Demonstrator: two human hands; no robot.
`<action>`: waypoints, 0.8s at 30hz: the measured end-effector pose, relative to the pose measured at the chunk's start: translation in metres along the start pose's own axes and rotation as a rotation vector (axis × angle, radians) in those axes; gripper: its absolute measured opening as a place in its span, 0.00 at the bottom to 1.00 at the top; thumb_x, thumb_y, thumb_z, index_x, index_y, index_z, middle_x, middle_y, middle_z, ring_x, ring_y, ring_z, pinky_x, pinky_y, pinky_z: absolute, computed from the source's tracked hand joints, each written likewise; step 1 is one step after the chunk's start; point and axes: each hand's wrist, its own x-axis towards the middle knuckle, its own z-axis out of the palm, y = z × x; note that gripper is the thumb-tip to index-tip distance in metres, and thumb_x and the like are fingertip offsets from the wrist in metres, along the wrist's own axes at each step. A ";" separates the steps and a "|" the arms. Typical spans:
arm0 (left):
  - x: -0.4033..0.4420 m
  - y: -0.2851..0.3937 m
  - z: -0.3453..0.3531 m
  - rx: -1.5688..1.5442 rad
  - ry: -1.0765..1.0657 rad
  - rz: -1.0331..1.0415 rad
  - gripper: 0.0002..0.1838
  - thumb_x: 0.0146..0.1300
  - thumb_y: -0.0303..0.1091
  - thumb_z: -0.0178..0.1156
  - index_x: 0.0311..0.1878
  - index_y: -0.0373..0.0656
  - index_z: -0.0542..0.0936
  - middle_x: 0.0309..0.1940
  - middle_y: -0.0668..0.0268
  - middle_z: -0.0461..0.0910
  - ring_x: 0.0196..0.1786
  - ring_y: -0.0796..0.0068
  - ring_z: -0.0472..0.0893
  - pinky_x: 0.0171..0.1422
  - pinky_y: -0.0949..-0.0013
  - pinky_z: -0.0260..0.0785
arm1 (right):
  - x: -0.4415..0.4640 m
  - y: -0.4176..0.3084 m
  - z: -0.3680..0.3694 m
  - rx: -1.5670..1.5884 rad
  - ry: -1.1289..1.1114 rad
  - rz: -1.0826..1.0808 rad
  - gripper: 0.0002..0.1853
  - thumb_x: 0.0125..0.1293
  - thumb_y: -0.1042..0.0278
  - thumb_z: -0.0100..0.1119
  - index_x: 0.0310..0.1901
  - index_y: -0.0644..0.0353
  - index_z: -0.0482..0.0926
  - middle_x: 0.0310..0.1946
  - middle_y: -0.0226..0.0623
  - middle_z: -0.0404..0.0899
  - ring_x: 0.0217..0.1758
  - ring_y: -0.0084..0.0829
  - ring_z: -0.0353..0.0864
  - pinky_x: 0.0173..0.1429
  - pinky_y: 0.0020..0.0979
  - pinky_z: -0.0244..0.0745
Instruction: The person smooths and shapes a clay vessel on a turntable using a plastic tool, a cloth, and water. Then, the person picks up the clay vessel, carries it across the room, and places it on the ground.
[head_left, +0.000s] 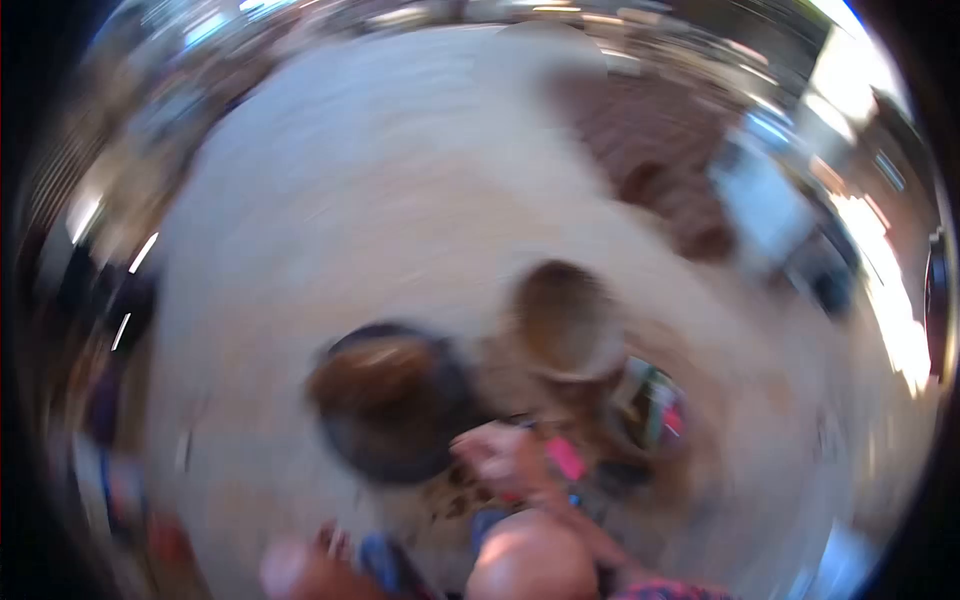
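Observation:
My right hand (pixel 492 452) reaches in over the ground, just off the right edge of a dark round basin (pixel 345 460). Motion smears its fingers, and I cannot make out whether it holds anything. Inside the basin sits a brown, clay-like lump (pixel 375 372). To the right of the hand lies a small pink object (pixel 566 457). A bucket (pixel 570 325) stands beyond the hand, with a smaller container (pixel 640 405) of mixed things beside it. My left hand does not show.
My knees (pixel 532 562) are at the bottom edge. Dark crumbs (pixel 462 497) are scattered near the basin. Pale ground (pixel 400 200) stretches ahead. A reddish-brown patterned block of items (pixel 650 130) covers the far right, beside a pale blue-white object (pixel 765 200). Blurred clutter lines the left.

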 end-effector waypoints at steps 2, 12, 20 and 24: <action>-0.053 -0.012 0.009 -0.001 0.110 -0.002 0.24 0.74 0.45 0.67 0.66 0.45 0.76 0.47 0.61 0.85 0.45 0.68 0.86 0.46 0.64 0.79 | 0.008 -0.014 -0.002 0.019 -0.124 0.240 0.08 0.74 0.64 0.68 0.47 0.57 0.90 0.38 0.37 0.91 0.39 0.25 0.88 0.43 0.30 0.83; -0.233 -0.097 0.044 -0.263 0.528 -0.215 0.19 0.71 0.49 0.69 0.49 0.40 0.87 0.31 0.65 0.86 0.28 0.79 0.82 0.33 0.70 0.75 | 0.063 -0.036 0.064 0.088 -1.037 0.137 0.12 0.72 0.75 0.66 0.55 0.68 0.84 0.37 0.31 0.85 0.36 0.21 0.79 0.42 0.26 0.76; -0.245 -0.220 0.089 -0.111 0.729 -0.288 0.18 0.66 0.51 0.70 0.43 0.44 0.89 0.36 0.57 0.89 0.38 0.63 0.88 0.45 0.58 0.79 | 0.025 -0.023 0.147 -0.224 -1.623 0.024 0.20 0.71 0.61 0.69 0.59 0.63 0.82 0.38 0.37 0.86 0.37 0.30 0.85 0.40 0.31 0.79; -0.238 -0.210 0.087 -0.019 0.614 -0.201 0.16 0.67 0.47 0.67 0.41 0.42 0.82 0.38 0.56 0.85 0.44 0.58 0.85 0.50 0.55 0.76 | -0.002 -0.032 0.168 -0.234 -1.639 0.127 0.21 0.72 0.60 0.68 0.60 0.63 0.81 0.40 0.38 0.85 0.38 0.31 0.86 0.40 0.32 0.80</action>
